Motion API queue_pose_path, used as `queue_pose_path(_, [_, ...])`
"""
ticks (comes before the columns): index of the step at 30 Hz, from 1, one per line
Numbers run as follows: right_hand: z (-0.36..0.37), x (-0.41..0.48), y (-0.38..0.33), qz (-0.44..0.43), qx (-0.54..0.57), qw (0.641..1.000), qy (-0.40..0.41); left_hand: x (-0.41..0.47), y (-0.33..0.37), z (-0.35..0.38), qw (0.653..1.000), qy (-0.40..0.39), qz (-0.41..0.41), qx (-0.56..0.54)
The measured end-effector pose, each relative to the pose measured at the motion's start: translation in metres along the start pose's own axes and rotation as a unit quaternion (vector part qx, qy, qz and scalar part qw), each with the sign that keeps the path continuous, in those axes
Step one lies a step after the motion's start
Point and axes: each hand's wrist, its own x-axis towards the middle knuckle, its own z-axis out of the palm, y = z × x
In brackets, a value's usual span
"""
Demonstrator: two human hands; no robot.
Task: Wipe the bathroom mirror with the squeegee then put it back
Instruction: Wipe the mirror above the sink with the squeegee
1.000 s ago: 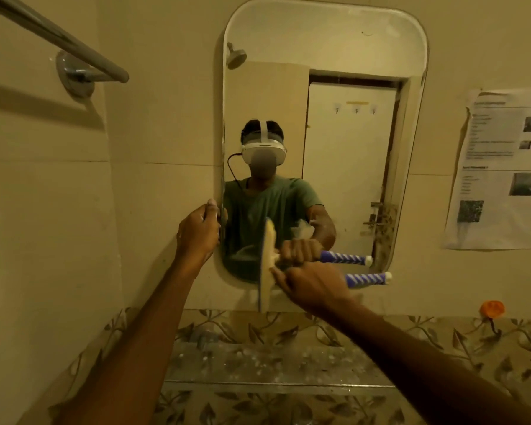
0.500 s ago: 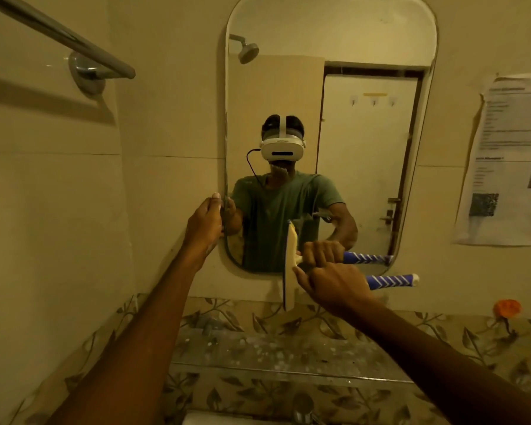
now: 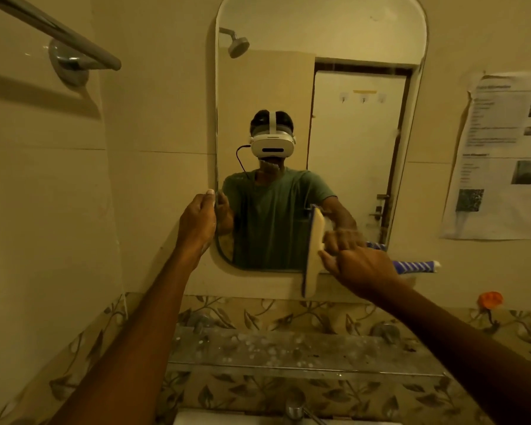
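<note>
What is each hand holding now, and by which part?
The right hand grips the squeegee by its striped handle, close behind the blade. The left hand holds the mirror at its left edge.

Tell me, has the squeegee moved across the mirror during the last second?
Yes. The squeegee has slid to the right along the mirror, away from its left edge, which the left hand holds.

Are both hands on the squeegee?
No: only the right hand grips the squeegee, while the left hand holds the mirror by its left edge.
</note>
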Motion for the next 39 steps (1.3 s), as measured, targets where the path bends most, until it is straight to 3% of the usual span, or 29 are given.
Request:
queue_pose_path(5, [0.008, -0.029, 0.027, 0.078, -0.022, 0.997, 0.014, -0.002, 0.001, 0.005, 0.999, 0.015, 0.018, 0.025])
queue_pose_path(10, [-0.009, 0.003, -0.021, 0.003, 0.073, 0.996, 0.046, -0.001, 0.000, 0.007, 0.998, 0.035, 0.034, 0.048])
queue_pose_path(14, [-0.027, 0.042, -0.064, -0.020, 0.049, 0.989, 0.137, -0.001, -0.001, 0.011, 0.997, 0.055, 0.037, 0.049])
queue_pose_path(20, [-0.007, 0.033, -0.005, 0.020, 0.142, 0.983, 0.115, 0.003, -0.002, 0.012, 0.998, 0.050, 0.027, 0.035])
queue_pose_path(30, [0.011, 0.002, 0.023, 0.108, 0.142, 0.977, 0.117, 0.004, -0.005, 0.010, 0.998, 0.043, 0.023, 0.034])
queue_pose_path(34, [0.003, 0.002, 0.001, 0.078, 0.164, 0.978, 0.104, 0.006, -0.007, 0.011, 0.997, 0.048, 0.039, 0.035])
queue_pose_path(39, [-0.013, 0.023, -0.086, -0.034, 0.152, 0.985, 0.073, 0.004, -0.004, 0.012, 0.996, 0.060, 0.033, 0.054])
